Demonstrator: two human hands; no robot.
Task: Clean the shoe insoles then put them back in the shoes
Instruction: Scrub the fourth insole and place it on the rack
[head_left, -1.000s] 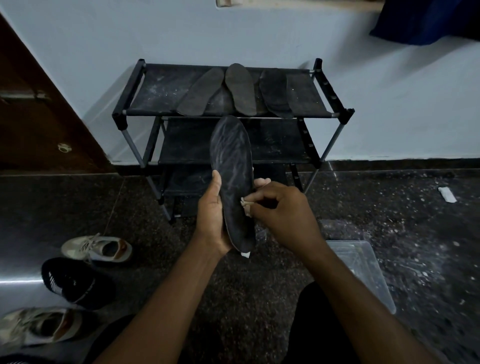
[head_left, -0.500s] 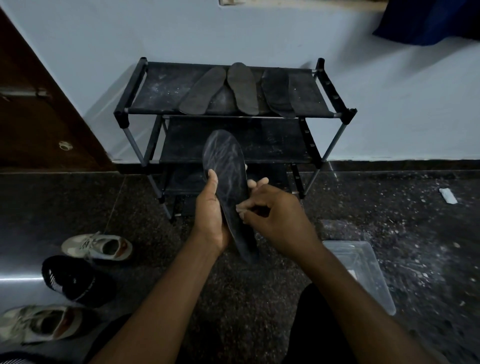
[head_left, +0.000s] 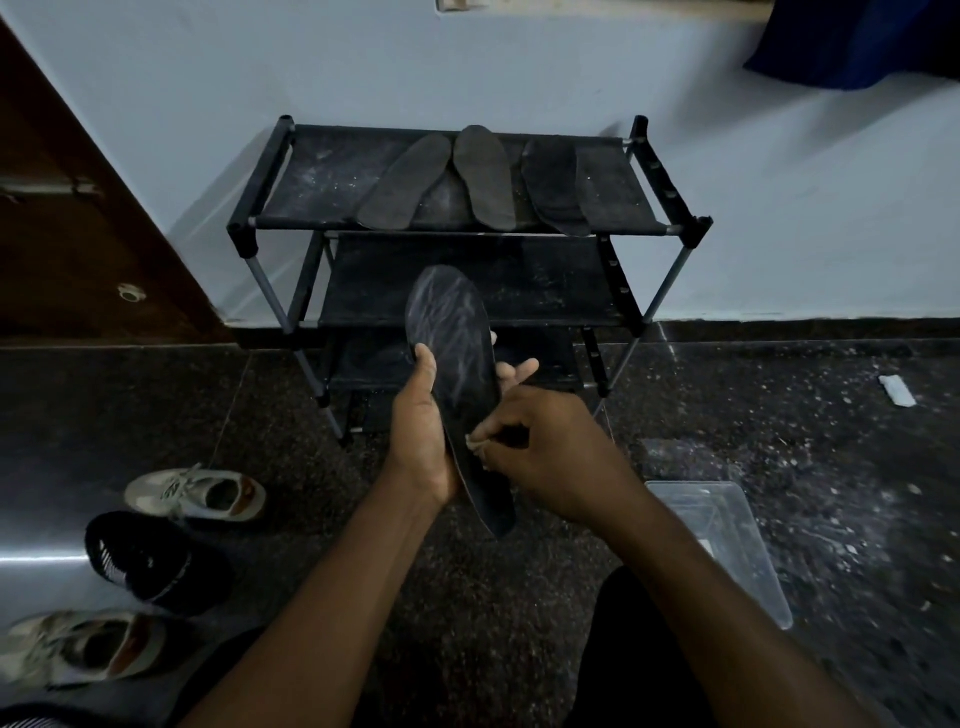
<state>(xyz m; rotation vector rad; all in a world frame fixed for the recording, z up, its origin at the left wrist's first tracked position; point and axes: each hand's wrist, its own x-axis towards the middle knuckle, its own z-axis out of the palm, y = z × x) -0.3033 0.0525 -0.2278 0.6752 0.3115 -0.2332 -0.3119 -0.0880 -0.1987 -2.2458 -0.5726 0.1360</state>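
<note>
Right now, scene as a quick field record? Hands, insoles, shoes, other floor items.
left hand: grips the dark flat insole streaked with white, wide end up
right hand: pinches a small pale wipe against that insole's lower half
rack: black three-tier fabric shoe rack by the wall; at least three dark bare insoles lie on its top shelf
shoes: beige lace-up sneaker, black knit shoe, second beige sneaker, all on the floor at left
other: clear plastic tub on the floor at right

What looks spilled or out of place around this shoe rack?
White specks are scattered over the floor right of the shoe rack and on its top shelf, like spilled powder. A small white scrap lies loose there too. The held insole shows whitish streaks.
</note>
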